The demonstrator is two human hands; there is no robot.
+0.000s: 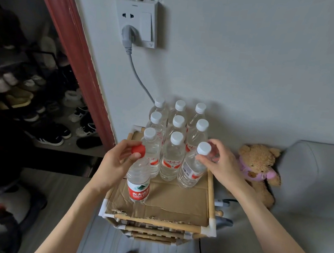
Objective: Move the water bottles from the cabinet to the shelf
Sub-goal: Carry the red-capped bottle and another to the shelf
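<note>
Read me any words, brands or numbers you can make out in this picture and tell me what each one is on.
"NONGFU S...", cut off by the curve, under large white Chinese characters: red label of the red-capped bottle held by the left hand.
Red Chinese characters on the white-capped bottles: too blurred to read.
Fine print on the tilted bottle held by the right hand: too small.
Wall socket: no readable text.

I can't read the back bottles' labels behind the front row, the dark shoe rack blurs, and the sofa runs off-frame right.
</note>
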